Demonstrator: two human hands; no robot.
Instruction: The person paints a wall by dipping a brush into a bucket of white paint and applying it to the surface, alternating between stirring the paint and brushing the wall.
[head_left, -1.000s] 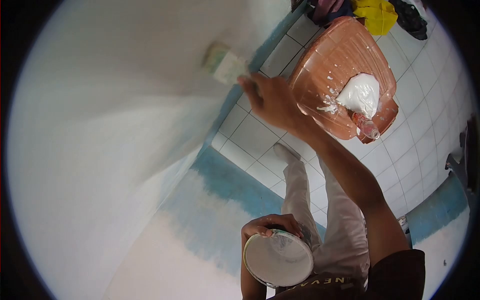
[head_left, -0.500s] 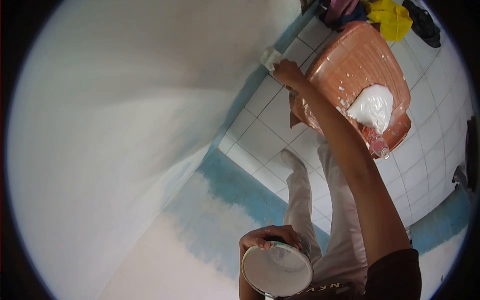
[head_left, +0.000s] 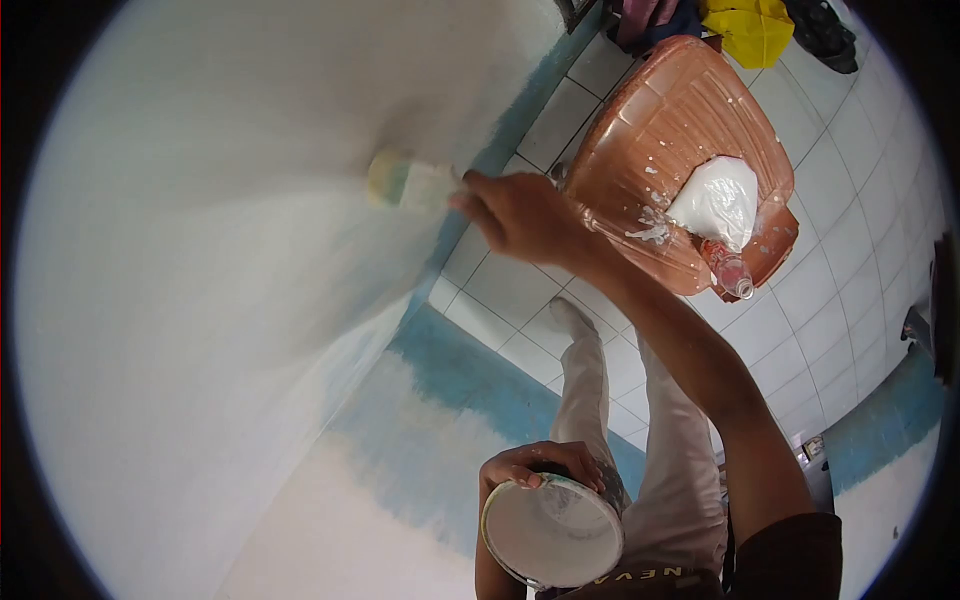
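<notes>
My right hand [head_left: 515, 212] is closed around a wide paintbrush [head_left: 412, 186]. The brush head is pale with a greenish band and a yellowish end, blurred by motion, at the white-painted wall [head_left: 220, 250]; I cannot tell whether it touches. Low in the view, my left hand [head_left: 540, 466] grips the rim of a paint bucket [head_left: 555, 535], its thumb over the edge. The bucket is tilted so its whitish inside shows, held close to my body.
A paint-spattered orange plastic chair [head_left: 690, 110] stands on the tiled floor [head_left: 510, 290], bearing a white plastic bag [head_left: 722, 198] and a clear bottle [head_left: 732, 275] with a red label. A yellow bag [head_left: 750, 32] lies behind it. Blue paint [head_left: 460, 370] runs along the wall base.
My right hand has brought the brush from the blue strip near the floor leftward and down in view, across the white wall. My left hand still holds the bucket; the view has shifted slightly.
</notes>
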